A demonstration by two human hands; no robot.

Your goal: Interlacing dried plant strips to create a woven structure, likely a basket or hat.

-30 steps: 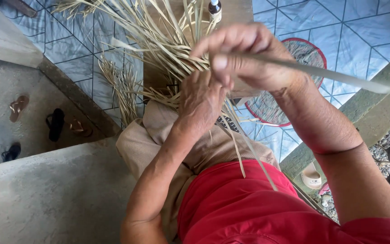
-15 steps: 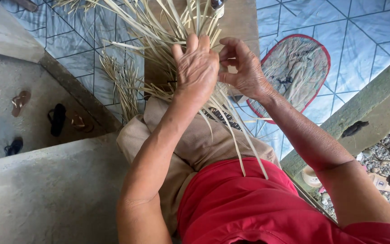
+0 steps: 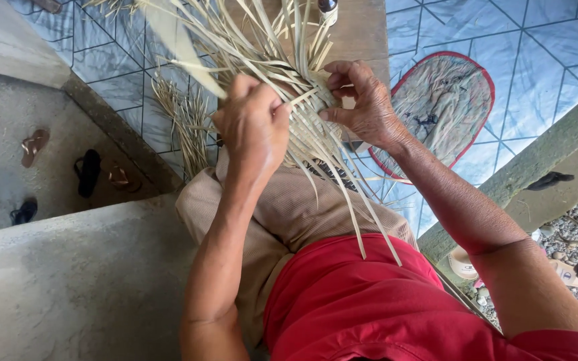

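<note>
Two hands plaiting dry palm-leaf strips over the lap.
Left hand [image 3: 252, 127] fisted around one strip [image 3: 182, 47]; right hand [image 3: 362, 103] pinches the woven edge [image 3: 316, 90], probably. Strips look light, springy, brittle; best gripped near the weave.

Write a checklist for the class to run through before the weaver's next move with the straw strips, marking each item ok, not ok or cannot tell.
1. Left hand closed in a grip on a strip: ok.
2. Right hand steadying the woven straw piece with its fingertips: ok.
3. Piece supported on the lap: ok.
4. Gripped strip free of tangles among the loose strips: cannot tell.
5. Spare straw bundle lying on the tiled floor beside the piece: ok.
</note>
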